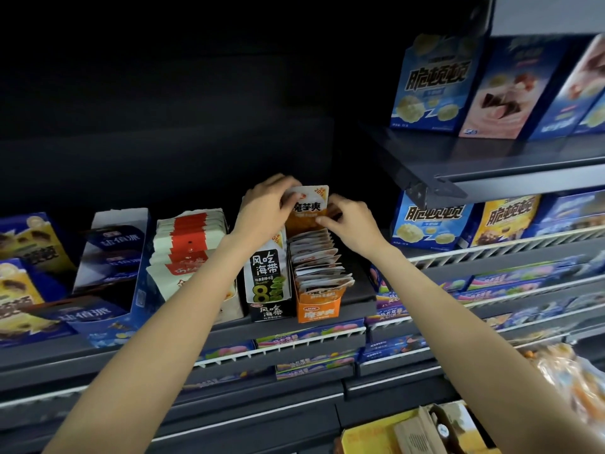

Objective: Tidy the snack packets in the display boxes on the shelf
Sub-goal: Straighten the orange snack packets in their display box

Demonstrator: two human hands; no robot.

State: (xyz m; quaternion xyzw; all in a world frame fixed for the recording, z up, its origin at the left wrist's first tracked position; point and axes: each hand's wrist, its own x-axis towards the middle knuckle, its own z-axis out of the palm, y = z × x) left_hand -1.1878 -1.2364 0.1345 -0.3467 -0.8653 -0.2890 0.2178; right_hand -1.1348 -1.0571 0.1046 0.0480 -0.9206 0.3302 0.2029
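An orange display box (318, 312) stands on the dark shelf (229, 326), filled with a row of several small snack packets (319, 260). Its upright back flap (309, 208) rises at the rear, orange and white with black characters. My left hand (265, 208) grips the flap's upper left corner. My right hand (348, 219) pinches its lower right edge, just above the rearmost packets. A black-and-white display box (269, 283) stands touching the orange box on its left, partly hidden by my left forearm.
Left of these stand a box of red-and-white packets (186, 253) and blue display boxes (108, 273). Blue and yellow cartons (435, 221) fill the shelves on the right. An upper shelf edge (425, 188) juts out just right of my hands. Lower shelves hold flat packs.
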